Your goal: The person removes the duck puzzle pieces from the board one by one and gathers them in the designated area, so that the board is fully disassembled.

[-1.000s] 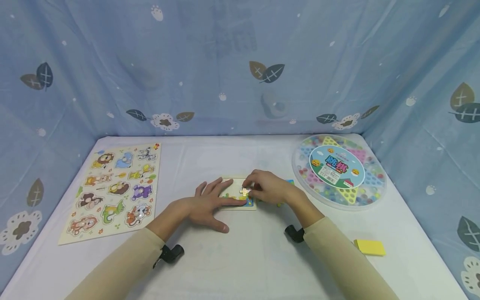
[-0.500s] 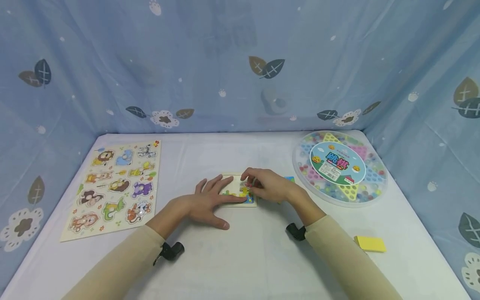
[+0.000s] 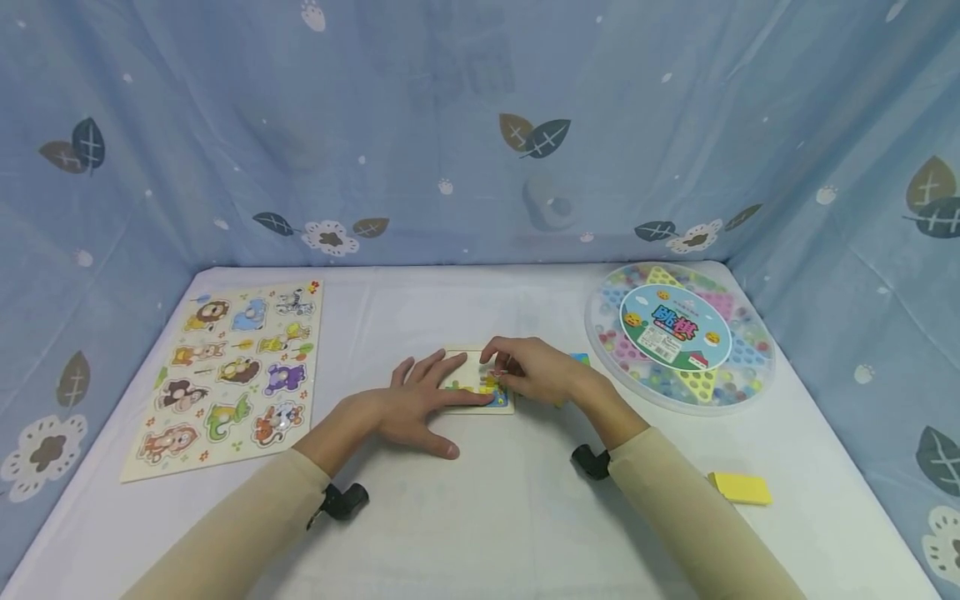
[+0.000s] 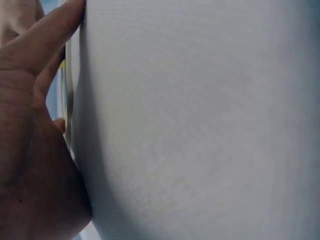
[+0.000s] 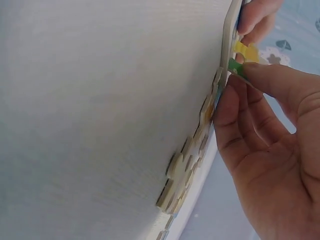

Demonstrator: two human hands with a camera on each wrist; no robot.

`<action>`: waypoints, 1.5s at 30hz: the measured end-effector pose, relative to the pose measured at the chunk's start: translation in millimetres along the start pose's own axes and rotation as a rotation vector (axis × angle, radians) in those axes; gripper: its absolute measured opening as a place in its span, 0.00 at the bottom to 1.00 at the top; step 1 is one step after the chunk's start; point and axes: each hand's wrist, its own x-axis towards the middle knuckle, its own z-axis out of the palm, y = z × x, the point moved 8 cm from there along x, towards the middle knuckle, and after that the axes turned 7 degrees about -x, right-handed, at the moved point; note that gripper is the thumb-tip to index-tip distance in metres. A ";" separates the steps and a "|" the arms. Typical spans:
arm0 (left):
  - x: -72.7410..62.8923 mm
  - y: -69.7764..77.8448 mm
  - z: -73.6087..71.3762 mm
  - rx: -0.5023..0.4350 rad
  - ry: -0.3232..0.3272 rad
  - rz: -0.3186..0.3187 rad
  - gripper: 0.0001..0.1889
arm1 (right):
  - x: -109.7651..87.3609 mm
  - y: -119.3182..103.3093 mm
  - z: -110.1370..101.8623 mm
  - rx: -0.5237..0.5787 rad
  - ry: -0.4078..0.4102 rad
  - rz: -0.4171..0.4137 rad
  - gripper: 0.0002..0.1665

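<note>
A small jigsaw board (image 3: 474, 363) lies mid-table, its lower part showing yellow, green and blue pieces. Across it spreads my left hand (image 3: 416, 410), fingers straight and index finger resting along the lower pieces. The left wrist view shows this hand (image 4: 35, 115) against the white cloth. At the board's right side my right hand (image 3: 540, 371) pinches a jigsaw piece (image 5: 235, 66) between thumb and fingers; its visible part is green, with yellow just beyond. Several loose jigsaw pieces (image 5: 182, 172) lie beside the board, mostly hidden under the right hand in the head view.
An animal peg puzzle (image 3: 225, 375) lies at the left. A round, clear Chinese checkers box (image 3: 678, 337) with coloured marbles stands at the back right. A yellow block (image 3: 741, 488) lies front right. Blue curtains (image 3: 480, 133) enclose the back and sides.
My right hand has tilted the jigsaw piece and shifted slightly leftward at the board's right side. The left hand has stayed in place on the board.
</note>
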 end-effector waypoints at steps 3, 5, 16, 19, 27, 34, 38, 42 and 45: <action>0.0 -0.1 0.3 -0.002 -0.001 -0.002 0.42 | 0.0 -0.3 -1.2 -0.001 0.004 -0.007 0.17; 0.2 -0.2 0.7 -0.003 -0.004 -0.003 0.42 | -0.7 -0.5 -2.4 0.004 0.010 -0.014 0.17; 0.2 0.6 1.6 0.011 -0.001 -0.013 0.42 | -9.2 4.4 -14.3 0.031 0.050 -0.024 0.15; -0.2 0.9 1.5 0.011 -0.002 -0.014 0.42 | -13.5 5.1 -18.4 0.037 0.058 -0.024 0.15; -0.2 0.4 0.4 0.008 -0.001 -0.019 0.42 | -29.1 12.9 -40.0 0.074 0.105 -0.016 0.15; -0.3 0.2 -0.5 0.016 0.005 -0.006 0.42 | -40.3 26.2 -43.0 0.066 0.094 0.029 0.16; -0.1 0.1 -0.6 0.019 0.007 -0.002 0.42 | -46.4 28.3 -44.6 0.093 0.086 0.019 0.16; -0.5 0.6 0.2 0.017 0.008 0.002 0.42 | -53.5 30.6 -48.5 0.109 0.088 0.021 0.15; -0.8 1.3 0.5 0.016 0.009 0.001 0.42 | -60.5 35.7 -50.5 0.099 0.087 0.046 0.15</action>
